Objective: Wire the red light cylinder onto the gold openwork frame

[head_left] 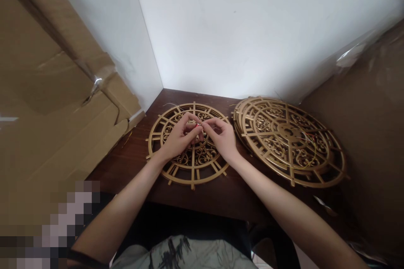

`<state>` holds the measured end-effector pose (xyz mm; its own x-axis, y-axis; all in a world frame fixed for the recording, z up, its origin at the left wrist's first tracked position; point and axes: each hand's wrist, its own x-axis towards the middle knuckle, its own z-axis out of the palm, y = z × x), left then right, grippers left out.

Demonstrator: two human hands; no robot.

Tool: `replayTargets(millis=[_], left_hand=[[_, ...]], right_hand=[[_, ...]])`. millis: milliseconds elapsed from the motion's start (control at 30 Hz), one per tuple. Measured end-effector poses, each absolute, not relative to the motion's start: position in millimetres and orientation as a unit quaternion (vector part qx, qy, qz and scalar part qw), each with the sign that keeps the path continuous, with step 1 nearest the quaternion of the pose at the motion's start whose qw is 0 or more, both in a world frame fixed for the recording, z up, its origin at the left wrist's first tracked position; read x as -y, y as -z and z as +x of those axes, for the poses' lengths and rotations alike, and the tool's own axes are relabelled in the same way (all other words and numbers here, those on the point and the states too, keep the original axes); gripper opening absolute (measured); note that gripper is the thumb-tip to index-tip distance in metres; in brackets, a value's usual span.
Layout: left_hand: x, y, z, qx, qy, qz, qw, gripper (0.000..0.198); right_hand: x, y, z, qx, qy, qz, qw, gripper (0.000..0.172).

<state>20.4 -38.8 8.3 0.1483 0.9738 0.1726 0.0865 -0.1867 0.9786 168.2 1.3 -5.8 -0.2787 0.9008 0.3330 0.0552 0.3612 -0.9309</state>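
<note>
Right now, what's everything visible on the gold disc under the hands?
The gold disc is a flat round openwork panel that looks like cut wood or plastic. It has concentric rings, straight spokes ending in short tabs past the rim, and scrollwork between. It lies flat on the dark wooden table, close beside a stack of similar discs on its right. The left hand and right hand are over its centre, pinching a small red bit. Whether they touch the disc is unclear.

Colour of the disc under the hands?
The disc is gold, with scrollwork cutouts. Shows best in the head view.
</note>
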Motion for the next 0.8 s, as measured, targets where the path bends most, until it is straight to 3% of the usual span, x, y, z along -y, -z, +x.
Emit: replayTargets(millis=[233,800], left_hand=[[36.5,-10.0,18.9,-0.447,-0.559,0.551,0.429,0.021],[2.5,-13.4,22.9,-0.511,-0.556,0.464,0.463,0.017]], right_hand=[[2.4,2.1,168.9,0.689,-0.367,-0.35,0.518,0.014],[15.4,4.5,166.1,0.847,-0.258,-0.151,0.44,0.012]])
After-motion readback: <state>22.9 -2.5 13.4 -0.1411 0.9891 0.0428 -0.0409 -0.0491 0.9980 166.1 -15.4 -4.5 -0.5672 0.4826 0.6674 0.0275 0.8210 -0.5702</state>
